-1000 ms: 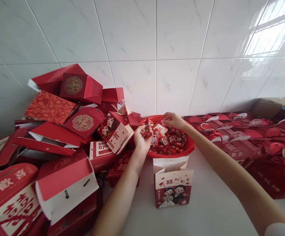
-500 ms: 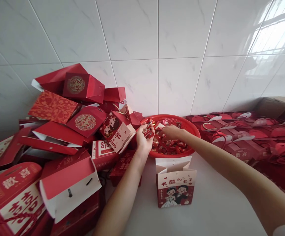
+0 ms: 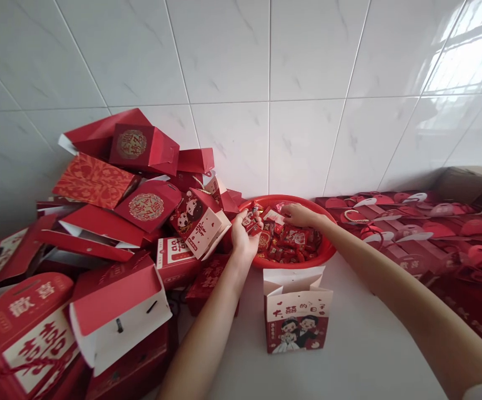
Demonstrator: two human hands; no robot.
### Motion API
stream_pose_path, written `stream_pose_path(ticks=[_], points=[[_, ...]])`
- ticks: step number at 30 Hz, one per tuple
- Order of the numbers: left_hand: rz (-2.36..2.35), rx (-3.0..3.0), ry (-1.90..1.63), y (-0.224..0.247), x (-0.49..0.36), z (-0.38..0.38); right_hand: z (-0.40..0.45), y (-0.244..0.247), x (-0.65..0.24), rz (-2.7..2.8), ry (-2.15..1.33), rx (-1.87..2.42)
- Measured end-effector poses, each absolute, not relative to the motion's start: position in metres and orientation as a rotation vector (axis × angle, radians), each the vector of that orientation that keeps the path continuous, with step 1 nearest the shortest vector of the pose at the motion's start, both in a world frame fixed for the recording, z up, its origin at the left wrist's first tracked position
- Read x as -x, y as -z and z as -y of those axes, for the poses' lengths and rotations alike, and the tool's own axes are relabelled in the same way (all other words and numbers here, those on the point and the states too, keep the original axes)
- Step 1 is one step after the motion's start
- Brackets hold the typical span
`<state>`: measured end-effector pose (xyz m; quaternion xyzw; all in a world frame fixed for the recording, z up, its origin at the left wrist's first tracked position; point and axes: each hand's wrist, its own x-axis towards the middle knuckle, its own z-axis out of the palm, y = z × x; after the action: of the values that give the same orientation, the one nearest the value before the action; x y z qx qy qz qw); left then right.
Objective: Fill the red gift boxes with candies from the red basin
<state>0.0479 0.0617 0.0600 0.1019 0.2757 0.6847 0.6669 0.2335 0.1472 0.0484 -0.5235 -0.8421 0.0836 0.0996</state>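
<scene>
A round red plastic basket [image 3: 329,250] holds many red-wrapped candies [image 3: 294,238]. At its left rim my left hand [image 3: 244,229] is turned palm up, its fingers curled around a few wrapped candies [image 3: 251,222]. My right hand [image 3: 297,215] reaches into the far part of the basket, fingers bent down among the candies; whether anything is pinched in them is hidden. In front of the basket a small paper gift box [image 3: 297,319] with a cartoon couple stands upright, its top open.
A heap of red gift boxes [image 3: 147,205] rises on the left against the tiled wall [image 3: 303,144]. Rows of red handled boxes [image 3: 416,233] stand on the right, with a brown carton [image 3: 461,183] behind them. Everything rests on a pale tabletop [image 3: 357,344].
My right hand has shifted from the middle of the basket toward its far side, uncovering more candies. My left hand stays almost in place with its candies.
</scene>
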Motion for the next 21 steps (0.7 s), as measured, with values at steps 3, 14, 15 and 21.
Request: stream_pose_path(ticks=[3,14,15,21], points=[[-0.631,-0.215,-1.545,-0.060,-0.048,-0.062,-0.157,-0.049,-0.228,2.409,-0.252,1.586],[-0.619,-0.220,-1.545,-0.060,-0.049,-0.061,-0.185,-0.039,-0.225,2.229,-0.352,1.535],[-0.617,-0.225,-1.545,-0.059,-0.049,-0.061,-0.186,-0.038,-0.226,2.214,-0.374,1.521],[-0.624,-0.241,-1.542,-0.059,-0.049,-0.060,-0.186,-0.033,-0.238,2.047,-0.561,1.526]])
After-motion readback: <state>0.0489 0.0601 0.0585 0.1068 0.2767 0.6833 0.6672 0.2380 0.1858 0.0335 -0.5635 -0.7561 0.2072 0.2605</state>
